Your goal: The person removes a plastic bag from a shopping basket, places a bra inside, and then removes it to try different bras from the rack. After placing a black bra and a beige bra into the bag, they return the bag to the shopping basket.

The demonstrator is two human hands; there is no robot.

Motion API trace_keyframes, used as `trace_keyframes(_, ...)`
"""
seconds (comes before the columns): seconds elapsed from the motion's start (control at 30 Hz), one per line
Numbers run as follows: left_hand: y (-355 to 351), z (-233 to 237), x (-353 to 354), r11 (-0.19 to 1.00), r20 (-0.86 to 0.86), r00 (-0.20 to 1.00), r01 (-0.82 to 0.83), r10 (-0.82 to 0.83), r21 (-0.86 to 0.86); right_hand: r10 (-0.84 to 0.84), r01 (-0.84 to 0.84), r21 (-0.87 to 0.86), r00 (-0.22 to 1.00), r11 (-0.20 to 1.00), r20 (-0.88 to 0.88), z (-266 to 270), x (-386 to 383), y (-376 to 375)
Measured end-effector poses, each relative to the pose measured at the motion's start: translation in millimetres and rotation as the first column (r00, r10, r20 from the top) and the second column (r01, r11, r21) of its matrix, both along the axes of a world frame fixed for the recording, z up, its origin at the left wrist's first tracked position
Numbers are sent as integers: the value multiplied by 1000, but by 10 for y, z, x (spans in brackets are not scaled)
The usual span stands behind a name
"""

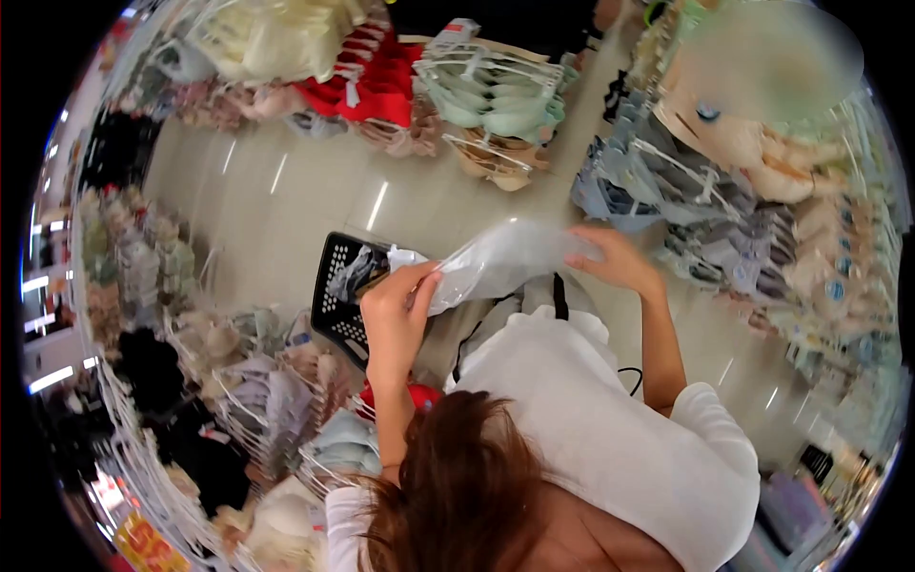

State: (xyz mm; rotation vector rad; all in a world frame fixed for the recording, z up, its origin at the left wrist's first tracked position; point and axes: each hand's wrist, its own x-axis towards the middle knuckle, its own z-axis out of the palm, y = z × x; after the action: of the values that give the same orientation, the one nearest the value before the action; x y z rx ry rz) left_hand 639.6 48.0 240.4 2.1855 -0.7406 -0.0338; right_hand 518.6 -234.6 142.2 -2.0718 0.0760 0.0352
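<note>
A translucent white plastic bag (510,255) is stretched between my two hands in front of my white top. My left hand (393,310) pinches its left end, thumb against fingers. My right hand (615,257) grips the right end, slightly smeared by motion. What the bag holds, if anything, I cannot make out. Just beyond my left hand stands a black basket (329,319) with round holes, partly hidden by that hand. Grey crumpled fabric (355,276) lies in it.
Bras on hangers crowd the racks around me: mint ones (491,91) and red ones (367,81) ahead, grey-blue ones (629,176) at right, lilac ones (276,396) at left. Shiny tiled floor (286,210) runs between the racks.
</note>
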Motion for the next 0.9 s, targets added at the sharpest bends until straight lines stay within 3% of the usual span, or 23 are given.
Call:
trace_keyframes(0.07, 63, -105, 21, 999, 104, 993, 51, -50, -10, -79, 77, -34, 995, 996, -57, -14, -168, 80)
trace_keyframes(0.13, 130, -205, -9, 998, 56, 996, 63, -62, -14, -135, 169, 75, 934, 983, -329, 31, -364, 60)
trace_keyframes(0.17, 137, -281, -37, 999, 13, 1000, 25, -25, -21, -190, 226, 71, 922, 972, -338, 11, -483, 56)
trace_keyframes(0.2, 142, -387, -83, 999, -11, 1000, -18, 18, -37, -244, 275, 87, 934, 957, -263, -19, -622, 57)
trace_keyframes(0.27, 98, -553, -126, 999, 2, 999, 44, -44, -29, -347, 361, 87, 926, 928, -148, 51, -882, 160)
trace_keyframes(0.37, -119, -587, -254, 988, 11, 989, 145, -145, -59, -440, 449, 16, 881, 893, -173, 180, -1303, 350)
trace_keyframes(0.43, -241, -502, -390, 954, -11, 954, 298, -298, -11, -505, 519, -3, 830, 855, -237, 265, -1525, 483)
trace_keyframes(0.47, -330, -478, -425, 900, 227, 878, 435, -421, -15, -536, 550, -32, 798, 835, -277, 276, -1603, 513)
trace_keyframes(0.5, -383, -476, -490, 887, 229, 865, 462, -447, -14, -559, 575, -30, 782, 818, -276, 208, -1700, 540)
trace_keyframes(0.57, -467, -463, -673, 881, 235, 872, 462, -430, -99, -615, 596, -265, 788, 758, 14, 39, -1926, 595)
trace_keyframes(0.6, -503, -452, -774, 878, 237, 876, 459, -420, -141, -634, 614, -264, 773, 744, 13, 63, -2013, 600)
trace_keyframes(0.67, -581, -421, -1003, 866, 242, 887, 446, -394, -227, -624, 604, -163, 737, 780, -260, 124, -2207, 572)
trace_keyframes(0.77, -662, -433, -1422, 822, 283, 889, 446, -361, -355, -689, 657, -206, 702, 725, -184, -175, -2730, 586)
trace_keyframes(0.83, -739, -475, -1771, 705, 380, 833, 547, -402, -452, -757, 725, -232, 647, 649, -95, -215, -3109, 598)
trace_keyframes(0.9, -779, -499, -2166, 714, 379, 824, 560, -422, -421, -812, 783, -250, 584, 570, -22, -198, -3575, 629)
